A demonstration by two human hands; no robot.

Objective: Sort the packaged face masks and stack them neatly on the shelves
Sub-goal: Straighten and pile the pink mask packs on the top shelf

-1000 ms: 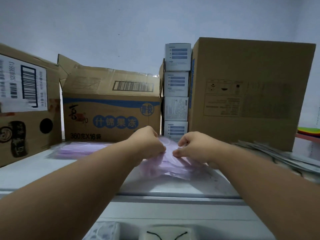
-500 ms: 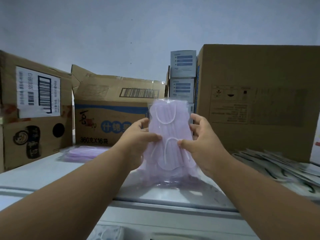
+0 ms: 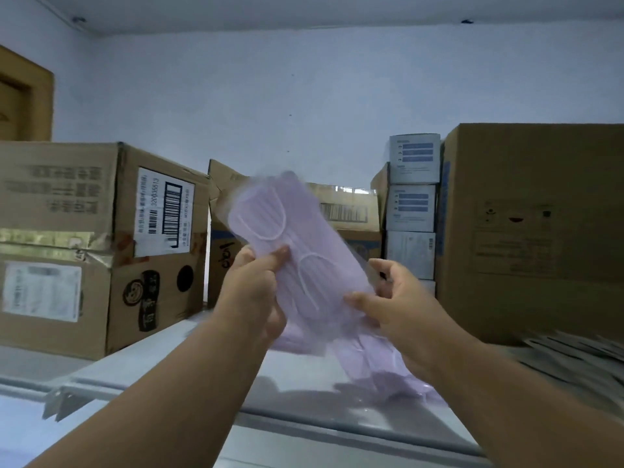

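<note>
**Lilac mask pack held tilted above the shelf**

The clear-wrapped pack of lilac face masks is held in the air above the white shelf, leaning left. The left hand pinches its lower left edge, thumb on the front. The right hand grips the lower right edge, over more lilac packs lying on the shelf. The slick film could slide from such edge grips, and blurred grey packets nearby invite mis-sorting.
</note>
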